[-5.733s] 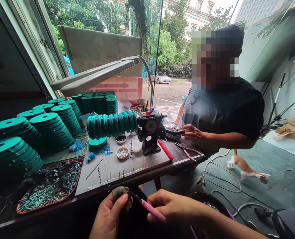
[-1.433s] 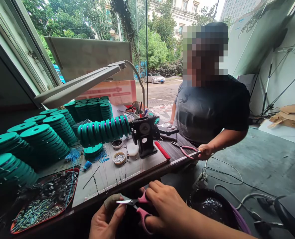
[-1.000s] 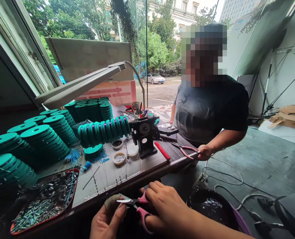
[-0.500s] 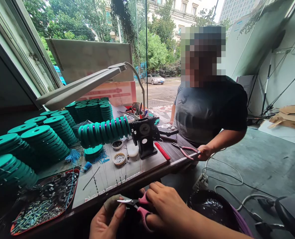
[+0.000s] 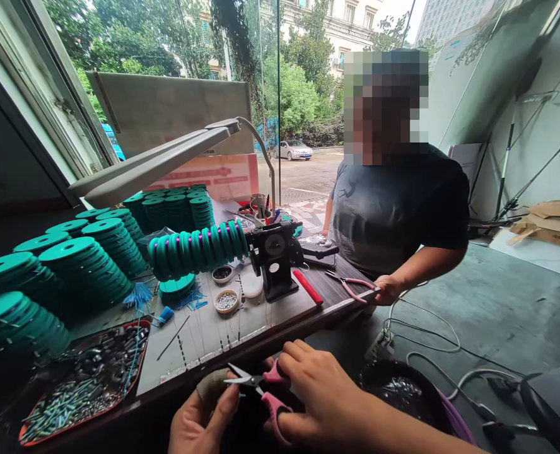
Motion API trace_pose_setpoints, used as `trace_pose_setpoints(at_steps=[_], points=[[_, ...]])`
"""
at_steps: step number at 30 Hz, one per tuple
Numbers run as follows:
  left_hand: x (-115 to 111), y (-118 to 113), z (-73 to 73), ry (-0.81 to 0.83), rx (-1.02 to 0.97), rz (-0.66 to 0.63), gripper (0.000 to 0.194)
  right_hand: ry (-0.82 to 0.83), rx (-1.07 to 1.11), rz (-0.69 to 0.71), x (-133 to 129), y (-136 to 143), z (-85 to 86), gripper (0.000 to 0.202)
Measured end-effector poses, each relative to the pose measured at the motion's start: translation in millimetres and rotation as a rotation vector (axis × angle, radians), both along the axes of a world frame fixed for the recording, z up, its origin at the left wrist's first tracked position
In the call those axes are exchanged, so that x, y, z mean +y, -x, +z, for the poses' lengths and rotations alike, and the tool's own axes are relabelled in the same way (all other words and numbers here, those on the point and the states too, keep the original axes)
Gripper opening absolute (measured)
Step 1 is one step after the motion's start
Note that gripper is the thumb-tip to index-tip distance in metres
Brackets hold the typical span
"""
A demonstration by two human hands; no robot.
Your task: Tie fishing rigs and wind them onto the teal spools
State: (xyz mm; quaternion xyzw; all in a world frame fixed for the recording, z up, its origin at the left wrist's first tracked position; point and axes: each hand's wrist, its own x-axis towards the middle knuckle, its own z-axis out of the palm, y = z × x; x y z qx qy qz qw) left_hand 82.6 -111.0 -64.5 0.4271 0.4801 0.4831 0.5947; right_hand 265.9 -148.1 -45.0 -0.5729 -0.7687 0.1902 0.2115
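Right hand [image 5: 315, 381] grips pink-handled scissors [image 5: 254, 381], with the digits spread between the two loops. This grip probably gives control over how wide the blades stand, and they are parted in a narrow V.

Position: in front of the table edge, low in the view, near the left hand [image 5: 202, 416]. Long axis lies roughly crosswise: tips point to the person's left, loops to the right. The blades rise slightly toward the tips.

Left hand is curled, thumb and wrapped finger [image 5: 212, 386] drawn close together, the blade ends right at them. Whether blade and finger touch, I cannot tell. A pale sliver shows beside the thumb (too small to identify), so whether the hand pinches it is also unclear. The wrap is presumably protective.

Placement: the white bead cup [image 5: 226, 301] and red-rimmed tray [image 5: 144, 354] sit toward the near side of the table, likely for easy reach. The teal spools [image 5: 197, 250] sit in a row on the black stand [image 5: 280, 258], apparently to keep them raised and aligned.
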Motion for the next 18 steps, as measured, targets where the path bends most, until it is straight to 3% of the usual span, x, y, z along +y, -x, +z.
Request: trace_pose_setpoints(at_steps=[18], points=[[-1.1, 1.2, 7.7, -0.066, 0.105, 0.029, 0.025, -0.055, -0.095, 0.008, 1.2, 1.9, -5.0, 0.031]])
